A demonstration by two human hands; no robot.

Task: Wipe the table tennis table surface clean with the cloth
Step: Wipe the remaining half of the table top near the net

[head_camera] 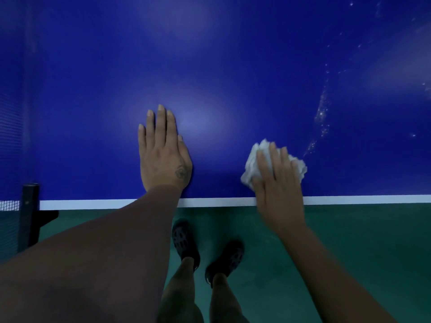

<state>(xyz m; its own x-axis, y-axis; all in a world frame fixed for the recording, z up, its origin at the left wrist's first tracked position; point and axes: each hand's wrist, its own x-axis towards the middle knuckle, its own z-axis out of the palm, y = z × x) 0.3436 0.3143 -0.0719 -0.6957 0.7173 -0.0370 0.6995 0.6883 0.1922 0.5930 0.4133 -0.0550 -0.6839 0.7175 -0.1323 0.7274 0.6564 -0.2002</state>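
Observation:
The blue table tennis table [210, 66] fills the upper part of the head view, with a white line along its near edge. My left hand [163, 150] lies flat on the surface, fingers straight and together. My right hand [277, 176] presses a crumpled white cloth [253, 164] onto the table just inside the white edge line, fingers laid over the cloth. A trail of wet droplets or specks [323, 113] runs up and to the right from the cloth.
The net [9, 136] and its black post clamp [29, 213] stand at the left edge. Below the table edge is green floor [349, 241], where my feet in dark shoes [185, 243] stand.

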